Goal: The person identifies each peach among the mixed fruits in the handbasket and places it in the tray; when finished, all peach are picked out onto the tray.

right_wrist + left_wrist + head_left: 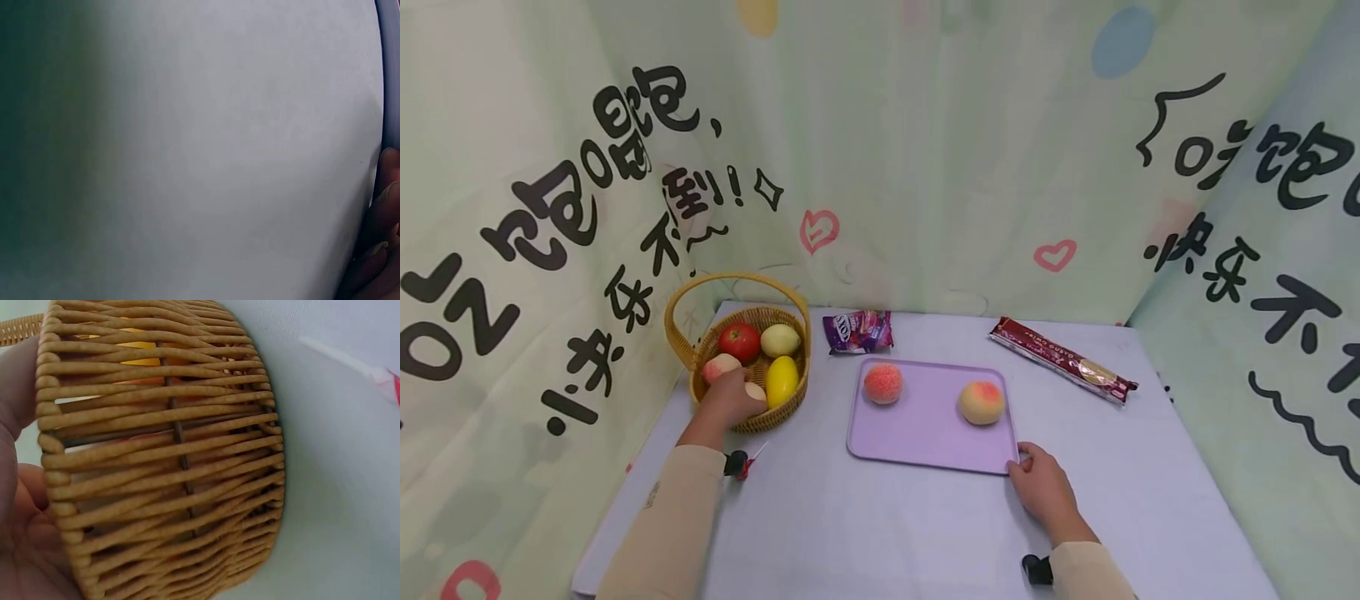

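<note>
My left hand (732, 400) reaches over the near rim of a wicker basket (799, 398) at the left. Beside its fingers lie a pink and pale peach (721, 367) and a pale round fruit (756, 392), partly covered by the hand. In the left wrist view the basket's woven wall (162, 462) hides the fingertips, so their hold cannot be told. My right hand (1042, 485) pinches the near right corner of a purple tray (925, 446). On that tray sit a reddish-pink peach (883, 383) and a yellow-orange peach (981, 402).
The basket also holds a red apple (740, 342), a pale green fruit (780, 341) and a yellow fruit (782, 380). Behind the tray lie a purple snack packet (858, 332) and a long dark red packet (1063, 361). A white stick with red wrapping (350, 359) lies near the basket.
</note>
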Demonstrator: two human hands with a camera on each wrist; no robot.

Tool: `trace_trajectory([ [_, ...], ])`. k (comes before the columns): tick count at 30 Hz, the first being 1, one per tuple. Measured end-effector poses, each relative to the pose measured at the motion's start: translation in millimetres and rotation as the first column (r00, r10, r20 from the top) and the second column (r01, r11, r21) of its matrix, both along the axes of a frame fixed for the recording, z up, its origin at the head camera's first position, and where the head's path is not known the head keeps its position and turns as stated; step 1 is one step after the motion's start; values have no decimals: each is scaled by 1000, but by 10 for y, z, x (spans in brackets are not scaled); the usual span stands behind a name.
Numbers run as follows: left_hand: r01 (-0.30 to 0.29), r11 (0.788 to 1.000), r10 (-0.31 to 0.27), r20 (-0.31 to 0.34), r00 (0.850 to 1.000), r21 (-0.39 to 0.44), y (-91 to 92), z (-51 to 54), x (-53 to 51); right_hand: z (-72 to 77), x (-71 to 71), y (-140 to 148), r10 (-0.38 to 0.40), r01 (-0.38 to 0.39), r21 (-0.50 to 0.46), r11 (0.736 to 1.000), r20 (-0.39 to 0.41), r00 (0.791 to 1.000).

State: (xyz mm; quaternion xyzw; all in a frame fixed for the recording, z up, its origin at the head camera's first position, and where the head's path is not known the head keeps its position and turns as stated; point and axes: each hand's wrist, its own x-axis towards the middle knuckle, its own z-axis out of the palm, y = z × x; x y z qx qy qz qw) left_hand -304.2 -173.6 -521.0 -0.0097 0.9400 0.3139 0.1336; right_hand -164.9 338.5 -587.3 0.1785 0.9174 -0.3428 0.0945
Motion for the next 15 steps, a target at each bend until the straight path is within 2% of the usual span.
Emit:
trace_trajectory([
  [5, 57, 997, -57, 2, 998, -53, 7, -55, -11, -17, 23, -13, 2, -2, 13, 1000, -6, 1000],
  [9, 48, 998, -48, 7, 999, -50, 7, -88, -17, -39, 17, -18, -1, 1, 9, 1000, -6, 1000],
  [15, 26, 1000, -26, -34, 999, -7, 16, -65, -33, -15, -2, -25, -13, 13, 10, 1000, -24, 1000],
])
